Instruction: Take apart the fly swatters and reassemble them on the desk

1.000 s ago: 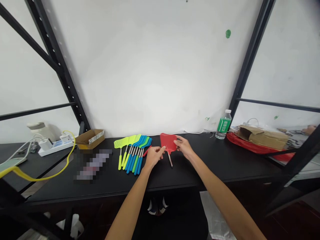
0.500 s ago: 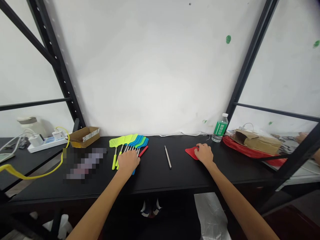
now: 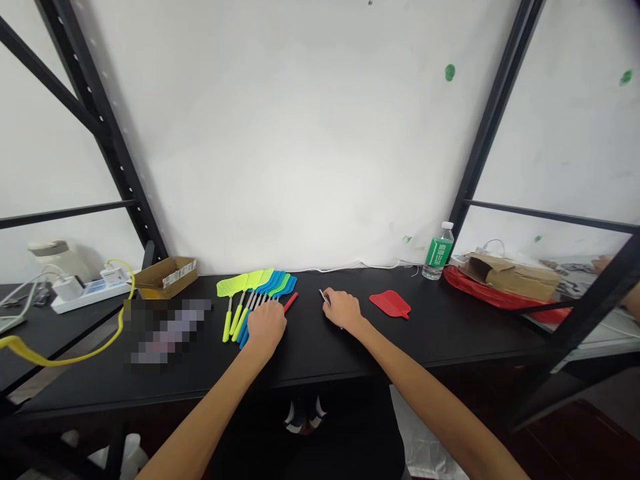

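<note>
caution: the slim rod [image 3: 324, 297], at the centre of the frame, is a narrow, smooth-looking part. it can slip or roll on the black tabletop [image 3: 320, 360] if the fingers bear on it off-axis or only near one end. the fanned swatters [image 3: 255, 280], left of centre, overlap one another; sideways pressure on their handles [image 3: 237, 325] is liable to spread the fan or drag neighbouring pieces along. the red handle [image 3: 291, 302] lies at the right edge of the fan, so a wide sweep of the left hand [image 3: 267, 325] could knock it out of line. the red swatter head [image 3: 391, 304] lies flat and loose, right of centre; a careless backswing of the right hand [image 3: 343, 310] could shift it.

hand status, right: nearly closed, at the centre of the frame, fingers bent onto the rod and grasping it. one rod end projects past the fingers toward the upper left.

hand status, left: fingers folded, knuckles up, left of centre, laid over the swatter handles. the underside is hidden, so whether it grips a handle or merely rests there cannot be told.
</note>
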`<action>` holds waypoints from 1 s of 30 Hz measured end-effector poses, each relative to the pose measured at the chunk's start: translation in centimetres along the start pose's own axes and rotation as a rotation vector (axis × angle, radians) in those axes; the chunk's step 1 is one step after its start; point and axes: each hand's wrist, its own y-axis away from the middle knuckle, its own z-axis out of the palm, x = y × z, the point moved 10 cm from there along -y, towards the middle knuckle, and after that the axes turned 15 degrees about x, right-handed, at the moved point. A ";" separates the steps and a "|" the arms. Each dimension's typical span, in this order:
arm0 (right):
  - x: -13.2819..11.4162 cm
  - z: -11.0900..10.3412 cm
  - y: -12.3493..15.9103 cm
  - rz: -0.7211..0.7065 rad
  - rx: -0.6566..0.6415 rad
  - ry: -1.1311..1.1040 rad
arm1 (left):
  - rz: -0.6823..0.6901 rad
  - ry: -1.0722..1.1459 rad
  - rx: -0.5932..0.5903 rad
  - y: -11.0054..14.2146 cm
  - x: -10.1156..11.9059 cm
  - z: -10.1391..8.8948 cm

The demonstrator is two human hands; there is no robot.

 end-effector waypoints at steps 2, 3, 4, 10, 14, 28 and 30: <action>-0.6 0.3 -0.5 0.032 -0.004 -0.005 | 0.009 -0.010 -0.008 0.3 0.0 0.1; -0.6 0.4 -0.6 0.058 -0.007 -0.005 | 0.020 -0.013 -0.016 0.4 0.1 0.3; -0.5 0.5 -0.7 0.083 -0.007 -0.006 | 0.030 -0.015 -0.023 0.5 0.1 0.4; -0.2 0.6 -0.6 0.137 0.037 -0.068 | -0.015 0.007 -0.053 0.4 -0.2 0.4; 0.3 0.5 -0.4 0.175 0.069 -0.127 | -0.118 0.052 -0.052 0.3 -1.6 -0.8; 1.1 2.6 -2.9 0.488 0.074 -1.579 | -0.094 0.468 0.037 -0.6 10.9 -1.0; 1.9 2.2 -3.2 0.572 0.131 -1.673 | -0.149 0.594 0.004 -0.6 12.3 -0.6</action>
